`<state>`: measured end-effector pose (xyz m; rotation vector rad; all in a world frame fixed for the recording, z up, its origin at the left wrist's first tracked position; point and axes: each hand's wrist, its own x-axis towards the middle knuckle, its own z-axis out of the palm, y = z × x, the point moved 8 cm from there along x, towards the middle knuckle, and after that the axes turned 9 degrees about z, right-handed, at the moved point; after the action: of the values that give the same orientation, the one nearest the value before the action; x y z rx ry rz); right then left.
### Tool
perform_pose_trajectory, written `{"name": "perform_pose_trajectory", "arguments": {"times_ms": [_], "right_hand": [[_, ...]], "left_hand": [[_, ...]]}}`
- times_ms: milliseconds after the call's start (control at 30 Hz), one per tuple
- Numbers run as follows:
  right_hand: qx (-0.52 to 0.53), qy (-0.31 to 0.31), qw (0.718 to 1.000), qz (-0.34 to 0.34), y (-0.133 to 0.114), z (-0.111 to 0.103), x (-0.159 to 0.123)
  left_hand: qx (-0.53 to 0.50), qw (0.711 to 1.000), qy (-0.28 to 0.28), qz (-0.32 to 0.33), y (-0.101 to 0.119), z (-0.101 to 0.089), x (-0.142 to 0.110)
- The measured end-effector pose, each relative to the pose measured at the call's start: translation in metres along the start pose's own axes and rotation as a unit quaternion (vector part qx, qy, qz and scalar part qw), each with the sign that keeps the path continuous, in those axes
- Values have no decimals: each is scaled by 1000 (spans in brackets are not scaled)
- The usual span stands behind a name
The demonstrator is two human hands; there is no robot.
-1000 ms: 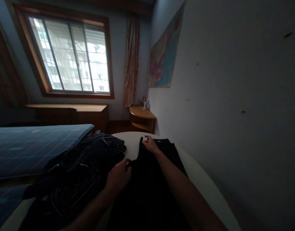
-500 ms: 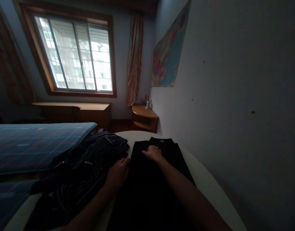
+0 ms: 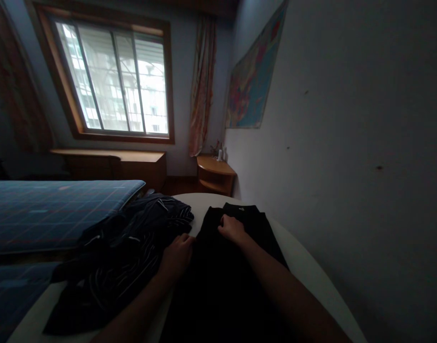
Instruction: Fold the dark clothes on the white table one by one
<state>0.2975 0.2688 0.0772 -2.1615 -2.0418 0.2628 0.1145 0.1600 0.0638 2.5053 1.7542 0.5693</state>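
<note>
A long black garment (image 3: 225, 276) lies spread on a pale round table, a small light label at its far edge. Its kind is hard to tell in the dim light; it could be trousers. My right hand (image 3: 233, 229) is closed on the cloth near the far end, fingers bent in a pinch. Against the garment's left edge, my left hand (image 3: 177, 255) is closed too, its fingertips pinching the border. To the left of that hand lies a crumpled heap of dark clothes (image 3: 133, 247) with white stripes and piping.
The pale tabletop (image 3: 311, 271) curves close to the white wall on the right. A blue plaid mattress (image 3: 61, 214) stands at the left, touching the clothes heap. Beyond are a wooden desk (image 3: 140, 156), a corner shelf (image 3: 216, 165) and a window (image 3: 114, 81).
My right hand has moved slightly right, and the garment's far left corner has shifted right with it. My left hand stays at the left edge.
</note>
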Motion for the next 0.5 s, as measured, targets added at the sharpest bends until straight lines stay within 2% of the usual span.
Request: {"name": "perform_pose_trajectory", "arguments": {"times_ms": [133,267,400,500], "right_hand": [[-3,38,996,-77,-30,-3,3],[-2,4,987,-159,-59,19,7],[-9,-41,988,-146,-63,48,22],[-10,-50,990,-135,-63,56,34]], "left_hand": [[-8,1000,-16,-2,2,0,0],[-3,1000,-16,-1,2,0,-1],[-10,1000,0,-21,-2,-1,1],[-28,998,6,-50,-7,-2,3]]}}
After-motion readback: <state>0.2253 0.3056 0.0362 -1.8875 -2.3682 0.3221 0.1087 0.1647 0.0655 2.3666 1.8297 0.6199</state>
